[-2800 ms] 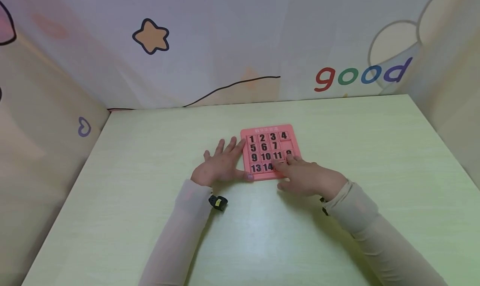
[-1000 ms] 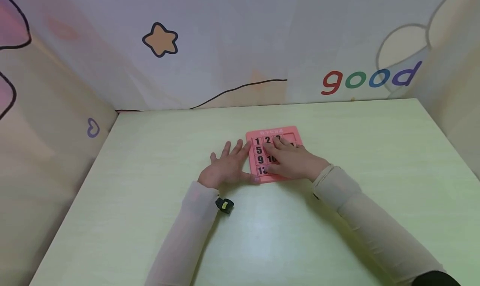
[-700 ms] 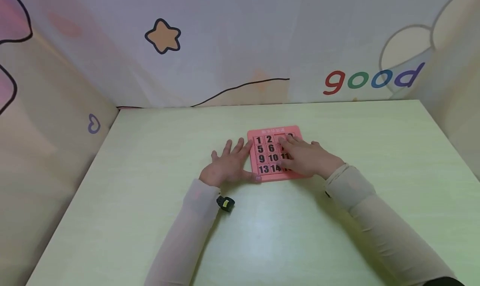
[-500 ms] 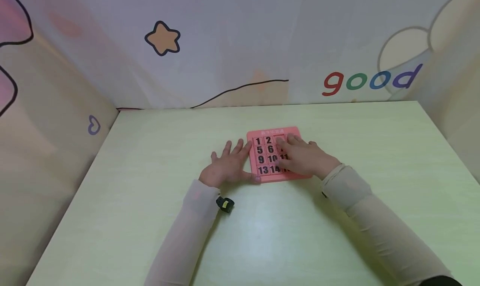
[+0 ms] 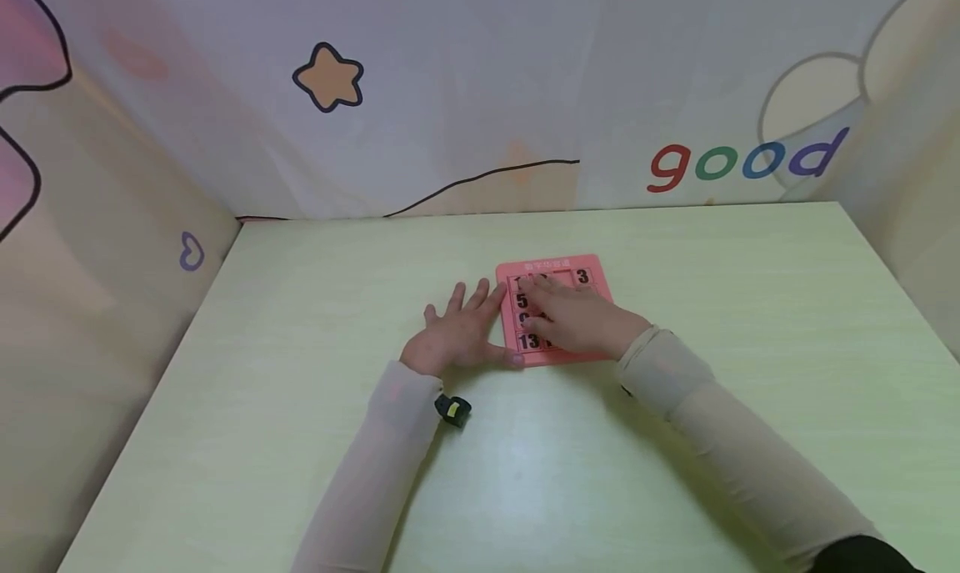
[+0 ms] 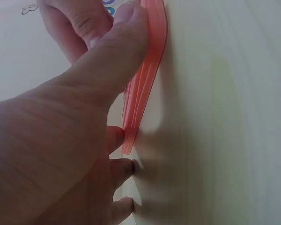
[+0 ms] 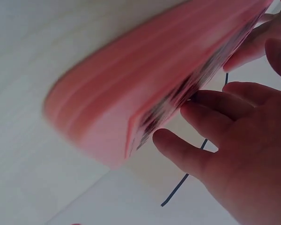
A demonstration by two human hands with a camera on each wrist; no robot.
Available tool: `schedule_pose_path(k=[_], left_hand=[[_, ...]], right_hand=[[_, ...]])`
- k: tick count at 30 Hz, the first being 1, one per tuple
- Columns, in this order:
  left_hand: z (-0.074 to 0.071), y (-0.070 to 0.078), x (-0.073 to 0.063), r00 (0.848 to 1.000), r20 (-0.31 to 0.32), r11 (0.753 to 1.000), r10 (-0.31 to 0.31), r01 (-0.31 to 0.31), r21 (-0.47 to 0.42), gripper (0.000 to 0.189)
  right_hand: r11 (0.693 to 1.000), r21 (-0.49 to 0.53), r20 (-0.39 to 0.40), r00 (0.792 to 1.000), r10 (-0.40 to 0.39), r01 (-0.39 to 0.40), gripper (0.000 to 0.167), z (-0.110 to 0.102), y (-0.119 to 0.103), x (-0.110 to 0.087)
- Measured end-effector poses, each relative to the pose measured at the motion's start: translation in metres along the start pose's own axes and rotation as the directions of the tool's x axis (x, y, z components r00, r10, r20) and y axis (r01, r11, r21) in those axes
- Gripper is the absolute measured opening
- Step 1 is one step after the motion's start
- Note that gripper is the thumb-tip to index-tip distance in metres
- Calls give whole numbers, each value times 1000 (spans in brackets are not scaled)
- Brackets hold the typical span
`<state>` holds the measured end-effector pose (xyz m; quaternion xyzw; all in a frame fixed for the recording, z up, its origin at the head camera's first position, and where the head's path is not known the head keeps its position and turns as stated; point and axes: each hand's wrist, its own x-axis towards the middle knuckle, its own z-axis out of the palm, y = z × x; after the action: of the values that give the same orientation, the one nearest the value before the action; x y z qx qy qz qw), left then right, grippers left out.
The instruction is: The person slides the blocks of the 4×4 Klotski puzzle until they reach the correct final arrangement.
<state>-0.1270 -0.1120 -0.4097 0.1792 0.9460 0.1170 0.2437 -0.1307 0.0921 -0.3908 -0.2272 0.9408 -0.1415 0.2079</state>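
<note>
A pink number slide puzzle (image 5: pixel 509 268) lies flat on the table. Its 3 tile (image 5: pixel 582 276) sits in the top right corner, with a bare slot just left of it. My left hand (image 5: pixel 457 335) spreads along the puzzle's left side; the index fingertip touches the upper left edge and the thumb the lower left corner. In the left wrist view, the thumb lies against the pink side wall (image 6: pixel 147 70). Across the tiles reaches my right hand (image 5: pixel 581 317), its fingertips over the 1 and 2 in the top row. It covers most of the middle tiles.
The pale green table (image 5: pixel 337 306) runs back to a printed backdrop (image 5: pixel 465 98) with a star and the word "good". Cloth walls (image 5: pixel 112 306) stand at both sides. A small black device (image 5: pixel 453 410) is worn at the left wrist.
The 3 tile has slid right into the top right corner, leaving a slot behind it. My right hand has since shifted left to the 1 and 2. The left hand stays put.
</note>
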Motion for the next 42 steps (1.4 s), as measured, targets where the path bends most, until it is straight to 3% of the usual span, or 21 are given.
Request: schedule_pose_path(k=[7, 14, 25, 32, 42], left_hand=[[0, 1, 3, 1000, -5, 1000, -3, 3, -8, 117], [-1, 0, 2, 1000, 3, 1000, -14, 14, -11, 117], [-2, 2, 0, 1000, -1, 1000, 8, -8, -9, 116], [-2, 5, 1, 1000, -2, 1000, 0, 0, -9, 116], [0, 3, 1, 1000, -4, 1000, -18, 18, -22, 117]], right_hand=[[998, -22, -24, 998, 53, -53, 71, -5, 22, -10], [994, -103, -54, 998, 19, -25, 56, -3, 8, -6], [987, -161, -23, 1000, 6, -10, 57, 1, -11, 12], [984, -174, -34, 998, 45, -50, 65, 0, -1, 9], [979, -195, -86, 995, 44, -60, 57, 1, 11, -5]])
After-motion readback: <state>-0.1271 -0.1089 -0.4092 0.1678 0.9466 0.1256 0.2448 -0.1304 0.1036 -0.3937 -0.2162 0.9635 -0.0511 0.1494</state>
